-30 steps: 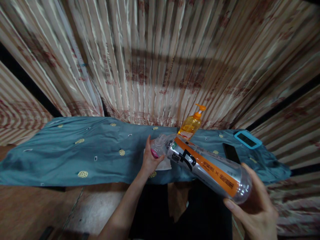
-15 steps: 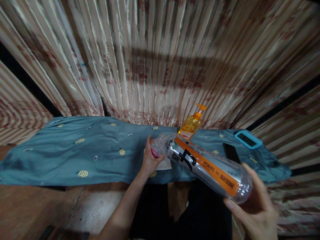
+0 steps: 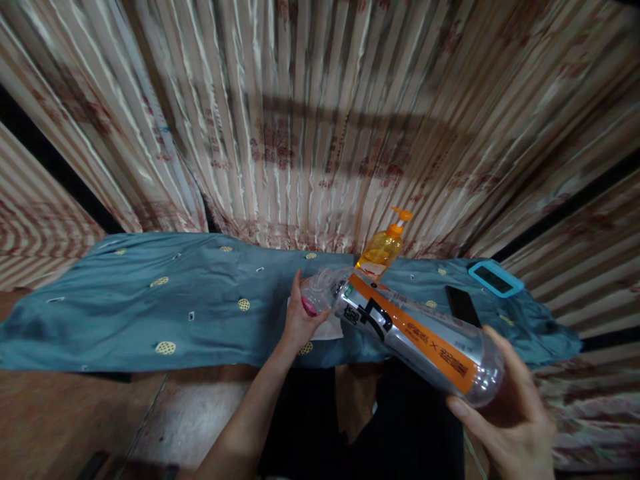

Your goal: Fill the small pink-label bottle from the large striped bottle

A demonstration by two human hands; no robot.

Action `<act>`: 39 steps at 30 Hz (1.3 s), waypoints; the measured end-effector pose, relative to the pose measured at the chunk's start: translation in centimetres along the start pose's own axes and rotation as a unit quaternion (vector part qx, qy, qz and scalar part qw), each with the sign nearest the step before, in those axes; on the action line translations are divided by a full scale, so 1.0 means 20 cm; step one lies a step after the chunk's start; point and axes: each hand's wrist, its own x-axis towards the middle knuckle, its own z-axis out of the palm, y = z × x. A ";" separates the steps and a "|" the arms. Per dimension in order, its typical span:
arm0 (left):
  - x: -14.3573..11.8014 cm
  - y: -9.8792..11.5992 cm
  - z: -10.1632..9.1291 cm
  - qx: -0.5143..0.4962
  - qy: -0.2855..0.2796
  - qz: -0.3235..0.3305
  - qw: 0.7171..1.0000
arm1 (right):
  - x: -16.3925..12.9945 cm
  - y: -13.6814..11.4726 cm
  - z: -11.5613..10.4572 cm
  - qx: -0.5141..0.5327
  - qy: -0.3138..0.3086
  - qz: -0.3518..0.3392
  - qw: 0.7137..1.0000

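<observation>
nearest the camera, the right hand [image 3: 505, 413] cups the base of a big clear bottle [image 3: 417, 333], fingers curled round its rounded bottom and the thumb along the lower side, so the hand is closed on it. the bottle is tilted, base low and near, neck pointing up and away to the left. it is see-through with a silvery sheen, a broad orange band with dark print running along its length, and a black mark near the shoulder. at its mouth the left hand [image 3: 300, 320] is wrapped round a small clear bottle [image 3: 316, 293] with a pink part at its lower end, thumb up beside it; the small bottle's mouth meets the big one's neck. under the left hand lies a white cloth or paper [image 3: 330, 328] on a blue patterned tablecloth [image 3: 165, 307]. farther back stand an orange pump bottle [image 3: 383, 250], a black phone [image 3: 463, 305] and a blue-framed device [image 3: 495, 278]. striped curtains [image 3: 310, 113] hang behind.
</observation>
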 end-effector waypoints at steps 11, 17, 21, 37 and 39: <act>0.00 0.00 0.00 0.004 0.006 0.009 1.000 | 0.01 -0.03 0.00 0.005 -0.001 0.005 1.000; 0.00 0.00 0.00 0.006 0.009 0.000 1.000 | 0.00 -0.02 0.00 0.012 -0.004 0.008 1.000; 0.00 0.00 0.00 0.005 0.009 -0.003 1.000 | 0.00 -0.02 0.00 0.014 -0.004 0.006 1.000; 0.00 -0.01 0.01 -0.002 0.010 0.015 1.000 | 0.00 0.02 -0.02 0.008 -0.011 0.030 0.999; 0.00 -0.01 0.01 -0.003 0.012 0.015 1.000 | 0.00 0.04 -0.04 -0.003 -0.028 0.017 0.999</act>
